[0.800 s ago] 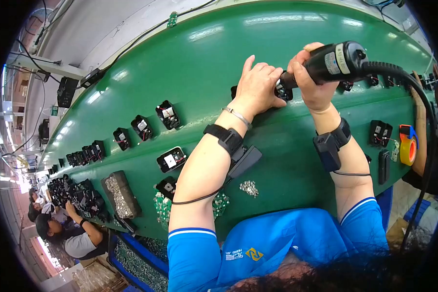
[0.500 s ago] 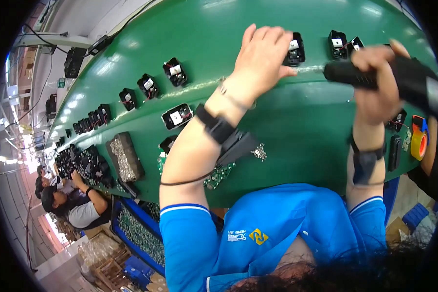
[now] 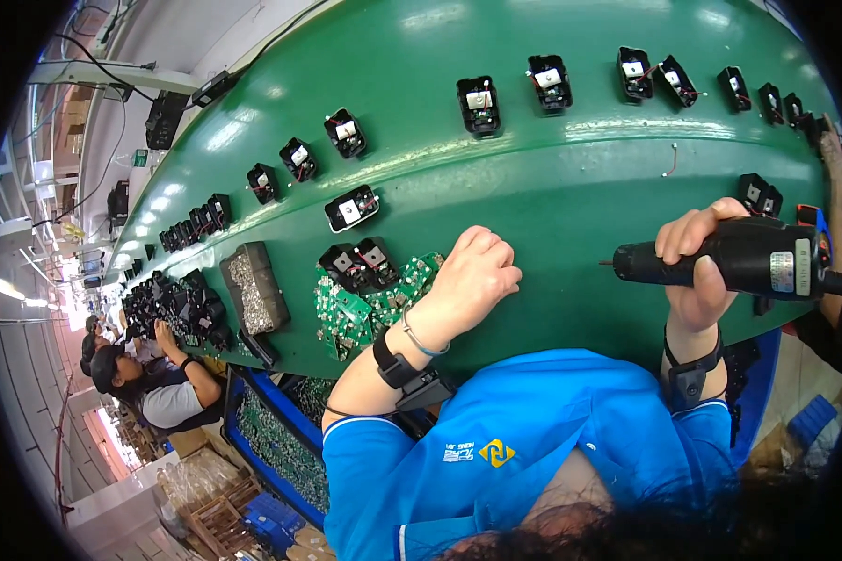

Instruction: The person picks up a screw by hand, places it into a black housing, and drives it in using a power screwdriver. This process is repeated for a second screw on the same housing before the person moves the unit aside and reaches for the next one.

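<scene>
My right hand [image 3: 706,262] is wrapped round a black electric screwdriver [image 3: 753,254], which lies level with its thin bit pointing left. My left hand [image 3: 480,276] is low over the green table with its fingers curled together. Whatever they hold, if anything, is hidden, and the small pile of screws cannot be seen beneath it. Beside my left wrist lie green circuit boards [image 3: 346,313], with two black housings [image 3: 357,266] at their far edge. A single black housing with a white block inside [image 3: 351,209] stands just beyond them.
Several open black housings [image 3: 478,105] with white blocks and red wires form a row along the far side. At left stand a tray of small metal parts [image 3: 254,288] and a heap of black parts [image 3: 173,309]. A co-worker [image 3: 173,393] sits at the left; another person's hand [image 3: 830,140] reaches in at right.
My left hand has drawn back from the housing in the far row to the near table. My right hand has brought the screwdriver nearer and lower.
</scene>
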Motion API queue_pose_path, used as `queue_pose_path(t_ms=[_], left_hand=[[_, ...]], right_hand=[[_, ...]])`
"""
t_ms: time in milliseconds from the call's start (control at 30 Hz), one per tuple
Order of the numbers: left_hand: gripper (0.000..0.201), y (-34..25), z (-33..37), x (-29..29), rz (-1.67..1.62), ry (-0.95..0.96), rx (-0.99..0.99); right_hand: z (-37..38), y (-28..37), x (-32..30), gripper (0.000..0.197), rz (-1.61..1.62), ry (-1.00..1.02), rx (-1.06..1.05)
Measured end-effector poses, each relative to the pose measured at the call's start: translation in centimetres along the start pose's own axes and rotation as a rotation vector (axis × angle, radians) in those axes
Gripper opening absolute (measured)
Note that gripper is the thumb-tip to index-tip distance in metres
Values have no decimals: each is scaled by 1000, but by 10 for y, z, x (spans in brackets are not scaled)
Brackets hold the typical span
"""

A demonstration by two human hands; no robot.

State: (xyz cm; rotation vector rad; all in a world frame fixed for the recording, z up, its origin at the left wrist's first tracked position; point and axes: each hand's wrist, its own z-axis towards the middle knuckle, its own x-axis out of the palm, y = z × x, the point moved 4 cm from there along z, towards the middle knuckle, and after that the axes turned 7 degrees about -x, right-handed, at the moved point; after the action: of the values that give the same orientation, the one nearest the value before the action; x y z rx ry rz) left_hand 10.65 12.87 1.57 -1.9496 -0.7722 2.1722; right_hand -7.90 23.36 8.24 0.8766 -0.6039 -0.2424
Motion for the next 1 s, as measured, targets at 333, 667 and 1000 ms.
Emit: queue_pose_path(t_ms=[333, 667, 1000], left_hand=[[12, -9, 15, 0, -117, -187, 37], [14, -20, 31, 10, -1404, -225, -431], [16, -66, 49, 32, -2287, 2, -318]], right_hand=[[0, 13, -16, 43, 41, -53, -3], [17, 52, -19, 47, 245, -90, -133], [16, 78, -4, 52, 356, -32, -237]])
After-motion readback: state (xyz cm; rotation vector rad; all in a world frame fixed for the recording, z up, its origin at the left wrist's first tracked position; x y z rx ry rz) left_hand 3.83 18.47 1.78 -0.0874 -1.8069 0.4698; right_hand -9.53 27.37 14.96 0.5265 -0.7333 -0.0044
